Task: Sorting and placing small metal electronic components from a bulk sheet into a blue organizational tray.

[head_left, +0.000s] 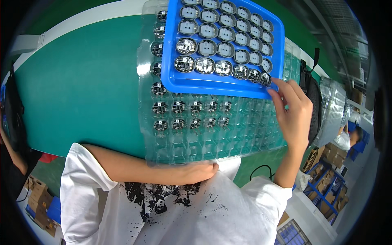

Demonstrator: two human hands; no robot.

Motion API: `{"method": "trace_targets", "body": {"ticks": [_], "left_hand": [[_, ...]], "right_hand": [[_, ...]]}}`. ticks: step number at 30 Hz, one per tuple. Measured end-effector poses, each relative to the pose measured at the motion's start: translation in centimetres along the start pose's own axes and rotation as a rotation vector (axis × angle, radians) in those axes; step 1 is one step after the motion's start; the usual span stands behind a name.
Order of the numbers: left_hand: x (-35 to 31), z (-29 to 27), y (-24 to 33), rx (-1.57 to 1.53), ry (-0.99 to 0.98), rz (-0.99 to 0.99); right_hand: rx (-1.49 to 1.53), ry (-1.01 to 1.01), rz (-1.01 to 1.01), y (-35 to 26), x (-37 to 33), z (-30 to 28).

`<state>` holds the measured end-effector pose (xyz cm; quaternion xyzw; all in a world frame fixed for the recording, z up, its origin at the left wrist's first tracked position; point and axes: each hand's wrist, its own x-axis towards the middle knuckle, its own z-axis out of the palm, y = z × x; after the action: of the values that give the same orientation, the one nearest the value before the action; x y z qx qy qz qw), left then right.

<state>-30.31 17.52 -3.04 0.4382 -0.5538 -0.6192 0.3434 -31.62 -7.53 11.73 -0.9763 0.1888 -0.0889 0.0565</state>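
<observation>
A blue tray [174, 83] holds rows of oval grey housings [226, 50]. Those in its nearest row, plus one behind at the left, carry silvery-black circuit boards [205, 65]. At the near right corner my right hand [295, 112] reaches in, its index finger and thumb curled around the edge of the last circuit board [265, 79] in that row; the exact contact is small to see. My left hand [200, 173] rests closed against my shirt by the table's near edge. Its fingertips are hidden, so I cannot see whether anything is in them.
Beneath the blue tray lies a clear plastic blister tray [179, 149], with more circuit boards [178, 107] in its left pockets. Both rest on a green tabletop [81, 90]. A black bag [312, 102] and stacked clear trays [330, 108] stand at the right. Another person [345, 139] sits farther right.
</observation>
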Motion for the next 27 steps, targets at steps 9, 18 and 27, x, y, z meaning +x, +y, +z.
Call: {"method": "trace_targets", "body": {"ticks": [9, 18, 27], "left_hand": [[-0.1, -0.1, 1.0, -0.054, -0.070, -0.089], [-0.2, -0.7, 1.6, -0.106, -0.160, -0.258], [1.0, -1.4, 2.7, -0.195, -0.140, -0.336]], "right_hand": [[0.119, -0.444, -0.292, -5.2, -3.4, 1.3], [0.020, -0.020, -0.027, -2.4, 1.2, -3.0], [-0.008, -0.062, 0.064, 0.5, 3.0, -0.8]]}}
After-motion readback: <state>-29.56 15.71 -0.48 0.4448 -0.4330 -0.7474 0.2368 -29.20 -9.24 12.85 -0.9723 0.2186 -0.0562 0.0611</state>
